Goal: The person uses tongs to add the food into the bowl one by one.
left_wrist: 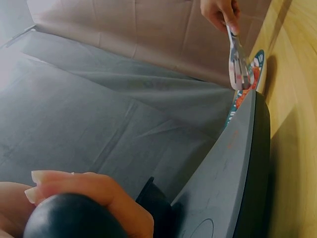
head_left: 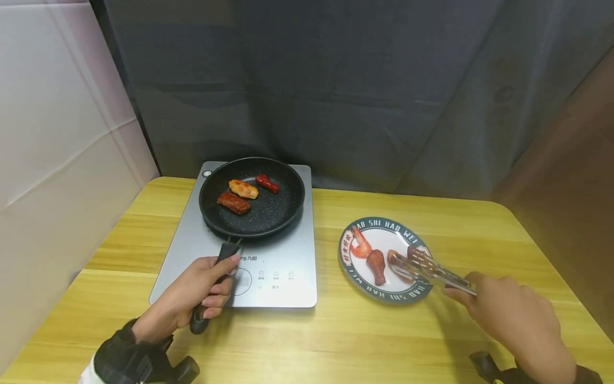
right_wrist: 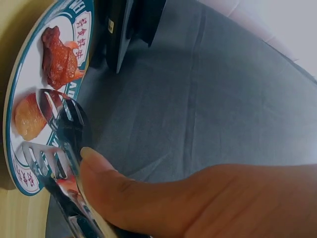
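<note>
My left hand (head_left: 203,288) grips the black handle (head_left: 198,319) of a frying pan (head_left: 278,218). Inside the pan lie a brown rib-like piece (head_left: 233,203), a golden chicken wing (head_left: 243,189) and a small red drumstick (head_left: 267,183). My right hand (head_left: 513,314) holds metal tongs (head_left: 438,272) over a plate (head_left: 352,274). In the right wrist view the slotted tong heads stand apart by a rounded brown piece (right_wrist: 29,118); whether they touch it I cannot tell. Also on the plate are a shrimp (head_left: 361,246), a drumstick (head_left: 376,266) and a dark piece (head_left: 417,257) partly behind the tongs.
The pan sits on a silver induction cooker (head_left: 288,290) at the left of the wooden table (head_left: 307,341). A dark cloth (head_left: 336,96) hangs behind the table, with a pale sheet (head_left: 62,117) at left and a brown one (head_left: 571,160) at right.
</note>
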### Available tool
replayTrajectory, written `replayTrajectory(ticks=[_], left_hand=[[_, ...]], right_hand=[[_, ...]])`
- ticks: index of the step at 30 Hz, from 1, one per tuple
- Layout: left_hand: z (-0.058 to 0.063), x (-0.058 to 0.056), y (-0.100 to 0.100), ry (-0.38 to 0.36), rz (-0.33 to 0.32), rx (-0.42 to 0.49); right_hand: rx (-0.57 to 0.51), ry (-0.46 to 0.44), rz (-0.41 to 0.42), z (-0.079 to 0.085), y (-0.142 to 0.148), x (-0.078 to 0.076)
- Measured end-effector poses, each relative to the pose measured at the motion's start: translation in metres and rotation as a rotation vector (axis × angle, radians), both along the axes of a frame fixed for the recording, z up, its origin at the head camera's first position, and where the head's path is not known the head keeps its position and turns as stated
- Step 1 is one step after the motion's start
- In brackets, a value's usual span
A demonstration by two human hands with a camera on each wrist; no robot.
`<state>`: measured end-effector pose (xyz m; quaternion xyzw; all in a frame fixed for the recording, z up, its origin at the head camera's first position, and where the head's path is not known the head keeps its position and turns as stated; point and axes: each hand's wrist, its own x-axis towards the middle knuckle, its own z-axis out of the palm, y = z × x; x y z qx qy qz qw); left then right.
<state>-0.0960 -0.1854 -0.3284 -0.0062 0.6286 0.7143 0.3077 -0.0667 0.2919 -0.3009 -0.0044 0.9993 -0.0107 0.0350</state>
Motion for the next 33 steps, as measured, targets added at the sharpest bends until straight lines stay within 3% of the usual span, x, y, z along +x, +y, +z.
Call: replayTrajectory(ticks=[18,25,33], left_hand=[[-0.004,0.001,-0.001,0.010,-0.003,0.000],[-0.002,-0.001,0.000,0.005,0.008,-0.004],[-0.001,0.000,0.002,0.014,0.011,-0.002]], right_hand=[[0.003,0.003,0.007,-0.004,0.007,-0.012],[-0.014,0.069,0.081,-0.006,0.008,-0.022],[-0.022,0.025,0.100,-0.002,0.009,-0.029]])
